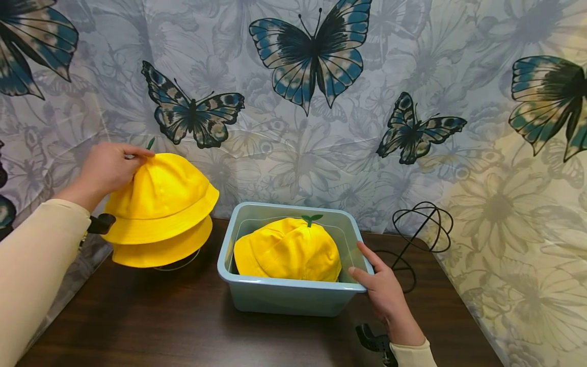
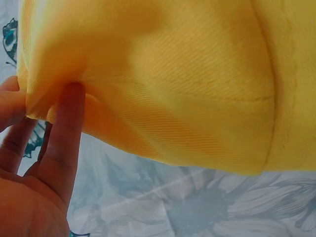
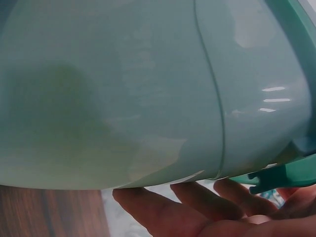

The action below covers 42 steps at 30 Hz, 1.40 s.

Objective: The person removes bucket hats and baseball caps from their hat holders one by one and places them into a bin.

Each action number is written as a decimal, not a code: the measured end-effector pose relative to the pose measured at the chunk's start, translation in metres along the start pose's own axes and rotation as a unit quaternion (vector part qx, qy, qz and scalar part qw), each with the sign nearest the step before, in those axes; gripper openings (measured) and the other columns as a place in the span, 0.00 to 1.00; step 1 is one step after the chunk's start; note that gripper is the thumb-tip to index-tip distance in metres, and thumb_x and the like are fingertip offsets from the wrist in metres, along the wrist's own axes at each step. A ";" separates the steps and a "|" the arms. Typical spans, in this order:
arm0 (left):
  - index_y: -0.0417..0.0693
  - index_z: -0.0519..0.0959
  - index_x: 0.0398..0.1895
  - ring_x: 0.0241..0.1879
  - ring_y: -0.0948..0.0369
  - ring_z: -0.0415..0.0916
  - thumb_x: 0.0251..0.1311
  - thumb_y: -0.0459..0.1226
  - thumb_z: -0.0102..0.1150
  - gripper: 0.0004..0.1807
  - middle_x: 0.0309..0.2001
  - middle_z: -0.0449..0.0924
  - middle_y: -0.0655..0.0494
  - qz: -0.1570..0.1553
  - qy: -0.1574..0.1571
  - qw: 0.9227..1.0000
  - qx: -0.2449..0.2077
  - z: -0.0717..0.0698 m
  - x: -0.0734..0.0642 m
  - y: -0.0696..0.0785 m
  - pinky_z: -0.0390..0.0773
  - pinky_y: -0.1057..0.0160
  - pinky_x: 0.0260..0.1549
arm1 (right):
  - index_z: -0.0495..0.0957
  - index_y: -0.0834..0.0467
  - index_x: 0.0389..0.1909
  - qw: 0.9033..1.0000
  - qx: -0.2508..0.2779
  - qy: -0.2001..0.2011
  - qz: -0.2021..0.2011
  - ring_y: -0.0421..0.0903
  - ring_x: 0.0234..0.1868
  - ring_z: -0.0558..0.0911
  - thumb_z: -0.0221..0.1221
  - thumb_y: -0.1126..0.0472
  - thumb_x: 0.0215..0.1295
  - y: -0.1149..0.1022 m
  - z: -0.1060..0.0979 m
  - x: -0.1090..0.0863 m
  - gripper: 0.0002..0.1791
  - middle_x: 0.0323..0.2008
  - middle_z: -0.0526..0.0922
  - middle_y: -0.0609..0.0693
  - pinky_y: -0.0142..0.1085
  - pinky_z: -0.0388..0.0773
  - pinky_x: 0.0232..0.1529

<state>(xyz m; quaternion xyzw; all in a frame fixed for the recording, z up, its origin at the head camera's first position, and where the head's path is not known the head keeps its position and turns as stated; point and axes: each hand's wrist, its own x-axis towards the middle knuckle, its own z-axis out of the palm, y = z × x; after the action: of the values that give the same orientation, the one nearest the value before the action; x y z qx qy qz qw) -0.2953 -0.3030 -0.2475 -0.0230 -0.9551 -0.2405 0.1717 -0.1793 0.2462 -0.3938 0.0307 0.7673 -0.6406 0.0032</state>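
At the left in the head view, my left hand pinches the crown of a yellow bucket hat near its green sprout. In the left wrist view, fingers and thumb gather the hat's cloth. A second yellow brim shows directly below the first, with a thin wire ring under it. My right hand grips the right rim of a light blue plastic bin; its fingers reach along the outer wall in the right wrist view. Inside the bin sits another yellow hat with a green sprout on top.
A black wire hat stand is at the right rear of the dark wooden table. Behind the table hangs a grey floral cloth with printed butterflies. Dark wrist-worn devices sit on both wrists.
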 end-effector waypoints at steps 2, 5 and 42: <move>0.39 0.79 0.60 0.44 0.39 0.71 0.76 0.39 0.46 0.19 0.57 0.73 0.28 -0.005 0.000 1.000 -0.005 -0.003 0.000 0.003 0.77 0.50 0.31 | 0.57 0.50 0.78 1.000 -0.001 0.000 -0.001 0.57 0.55 0.72 0.61 0.63 0.69 0.000 0.000 0.000 0.38 0.75 0.54 0.61 0.38 0.81 0.44; 0.40 0.80 0.60 0.44 0.39 0.71 0.76 0.40 0.46 0.20 0.57 0.73 0.28 -0.005 0.005 1.000 -0.010 -0.007 -0.001 0.007 0.78 0.51 0.30 | 0.58 0.49 0.78 1.000 0.002 0.000 0.001 0.57 0.55 0.72 0.61 0.64 0.69 0.001 -0.001 0.001 0.38 0.75 0.54 0.60 0.39 0.81 0.44; 0.49 0.78 0.64 0.49 0.45 0.76 0.75 0.46 0.50 0.21 0.63 0.73 0.39 0.028 0.016 0.997 -0.075 -0.040 -0.008 0.090 0.81 0.48 0.45 | 0.59 0.48 0.77 1.000 0.010 -0.001 0.004 0.57 0.56 0.72 0.62 0.63 0.68 0.003 -0.001 0.003 0.39 0.74 0.56 0.59 0.39 0.80 0.44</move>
<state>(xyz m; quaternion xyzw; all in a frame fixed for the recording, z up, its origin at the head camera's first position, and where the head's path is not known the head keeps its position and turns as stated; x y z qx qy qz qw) -0.2642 -0.2419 -0.1770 -0.0583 -0.9306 -0.3069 0.1911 -0.1820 0.2480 -0.3972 0.0336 0.7605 -0.6485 0.0063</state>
